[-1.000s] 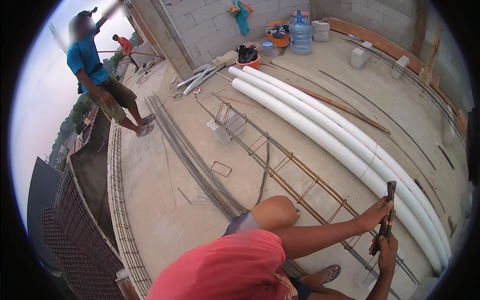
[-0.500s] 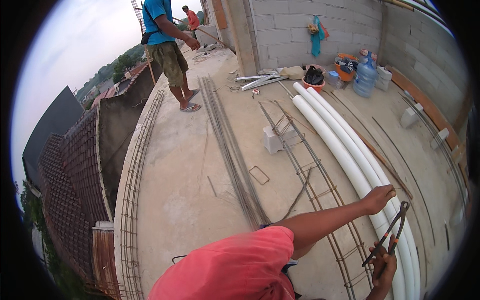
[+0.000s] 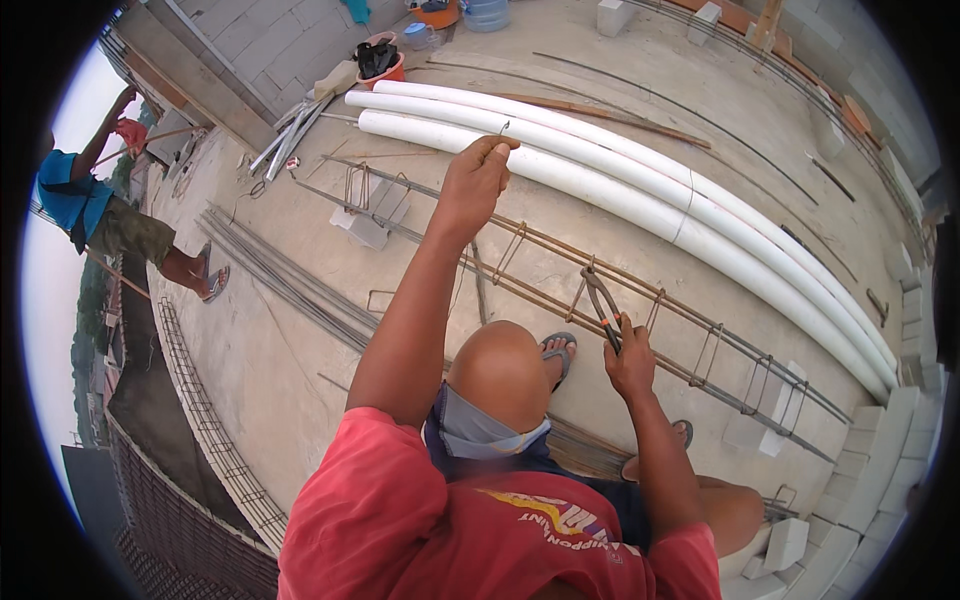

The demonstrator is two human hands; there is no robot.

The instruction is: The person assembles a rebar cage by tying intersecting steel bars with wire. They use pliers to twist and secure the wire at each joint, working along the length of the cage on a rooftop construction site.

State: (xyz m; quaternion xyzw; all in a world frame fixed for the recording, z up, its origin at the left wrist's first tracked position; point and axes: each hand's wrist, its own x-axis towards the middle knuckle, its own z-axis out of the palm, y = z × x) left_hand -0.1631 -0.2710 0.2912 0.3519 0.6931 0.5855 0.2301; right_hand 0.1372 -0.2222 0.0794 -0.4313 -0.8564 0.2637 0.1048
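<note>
Steel stirrups (image 3: 655,310) already stand along the bars (image 3: 625,279) mid-frame. My left grip (image 3: 472,190) pinches a wire (image 3: 505,128), not yet on them; my right grip (image 3: 632,365) wraps pincers (image 3: 600,297).

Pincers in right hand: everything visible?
The pincers are long, slim and dark, apparently metal, with two arms and orange marks near the grip. The right hand holds them by the handles, head angled toward the picture's upper left, over the rebar cage; contact there is unclear.

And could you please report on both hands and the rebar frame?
Left hand pinching thin wire. Right hand gripping pincers. Rebar frame below, white pipes alongside.
</note>
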